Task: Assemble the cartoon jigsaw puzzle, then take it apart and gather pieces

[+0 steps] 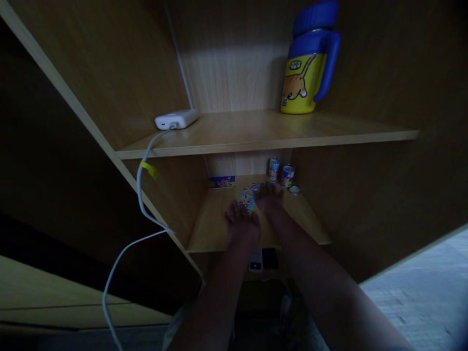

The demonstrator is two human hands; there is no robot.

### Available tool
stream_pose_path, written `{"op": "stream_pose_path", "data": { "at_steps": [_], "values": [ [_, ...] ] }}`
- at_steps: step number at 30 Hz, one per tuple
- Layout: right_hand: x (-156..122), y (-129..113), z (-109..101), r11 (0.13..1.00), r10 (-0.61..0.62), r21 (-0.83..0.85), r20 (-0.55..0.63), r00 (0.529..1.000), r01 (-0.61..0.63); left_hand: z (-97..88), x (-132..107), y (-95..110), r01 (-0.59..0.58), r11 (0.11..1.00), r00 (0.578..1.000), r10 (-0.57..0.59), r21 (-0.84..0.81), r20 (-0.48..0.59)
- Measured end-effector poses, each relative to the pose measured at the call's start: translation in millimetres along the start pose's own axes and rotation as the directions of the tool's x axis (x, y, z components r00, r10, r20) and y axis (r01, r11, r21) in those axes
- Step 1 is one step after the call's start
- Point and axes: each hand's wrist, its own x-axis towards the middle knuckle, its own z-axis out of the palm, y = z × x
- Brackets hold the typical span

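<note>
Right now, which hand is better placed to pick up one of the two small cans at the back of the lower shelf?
Probably the right hand: it lies just before the two small cans; the left hand sits nearer the front.

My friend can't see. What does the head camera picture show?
Two hands, left hand and right hand, reach onto a dim lower shelf, touching a colourful patterned item near two small cans. Above stand a yellow-and-blue jug and a white charger with cable.

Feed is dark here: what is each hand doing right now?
Left hand: on the multicoloured packet, grip unclear.
Right hand: fingers on the same packet, grip unclear.
</note>
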Motion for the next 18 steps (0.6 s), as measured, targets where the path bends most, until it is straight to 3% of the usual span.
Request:
{"op": "stream_pose_path", "data": {
  "at_steps": [5,9,11,13,15,18],
  "values": [
    [-0.2,8.1,-3.6,0.99,-0.037,0.135,-0.085,0.996,0.049,9.2,10.5,18.7,0.032,0.991,0.995,-0.045,-0.132,-0.094],
    [-26.2,12.3,-4.4,0.97,-0.173,0.155,-0.115,0.978,0.189,4.3,25.5,9.7,0.015,0.956,0.974,-0.08,-0.294,-0.211],
    [-46.3,10.1,-1.3,0.932,-0.322,0.138,-0.105,0.941,0.334,-0.2,36.2,-2.4,-0.018,0.927,0.962,-0.086,-0.374,-0.259],
    [-65.8,5.4,3.0,0.83,-0.538,0.106,-0.106,0.836,0.548,-3.7,47.9,-16.1,-0.038,0.894,0.952,-0.104,-0.446,-0.289],
    [-80.3,0.0,6.8,0.751,-0.647,0.085,-0.101,0.755,0.655,-5.0,58.2,-27.8,-0.048,0.859,0.944,-0.128,-0.51,-0.304],
    [-89.6,-6.3,9.5,0.733,-0.669,0.082,-0.091,0.738,0.675,-3.0,67.5,-37.5,-0.077,0.823,0.939,-0.129,-0.562,-0.318]
  ]
}}
